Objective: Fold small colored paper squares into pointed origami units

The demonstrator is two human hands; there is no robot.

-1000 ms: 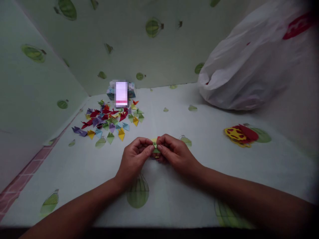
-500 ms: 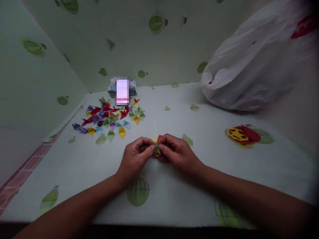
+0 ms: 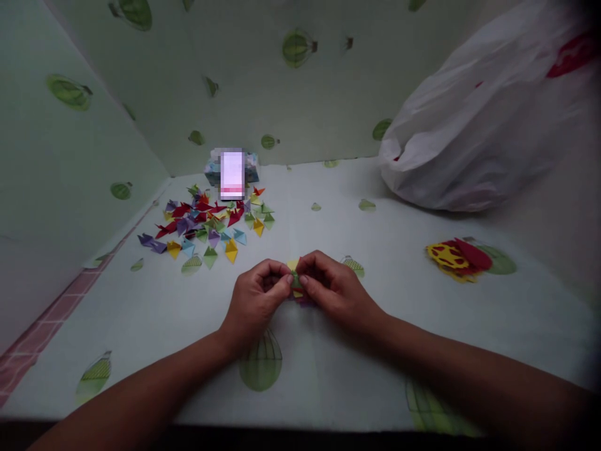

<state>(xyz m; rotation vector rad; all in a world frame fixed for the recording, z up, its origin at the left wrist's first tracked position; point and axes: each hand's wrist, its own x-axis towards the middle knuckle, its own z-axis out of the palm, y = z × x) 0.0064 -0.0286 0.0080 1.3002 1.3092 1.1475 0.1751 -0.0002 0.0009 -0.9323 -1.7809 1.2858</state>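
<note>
Near the middle of the table, my left hand and my right hand meet, each with thumb and forefinger pinched on a small green folded paper. Its exact shape is mostly covered by my fingertips. Just behind and below it, bits of yellow, red and purple paper show between my hands. To the far left lies a loose pile of small folded paper pieces in red, purple, yellow, green, blue and orange, several with pointed ends.
A phone with a lit, blurred screen leans on a tissue box behind the pile. At right are yellow and red paper cut-outs. A large white plastic bag bulges over the back right. The balloon-print tablecloth covers the table.
The fingers beneath the green paper have drawn back, so more yellow, red and purple paper shows below it. Both hands stay in nearly the same place; the view shifts slightly.
</note>
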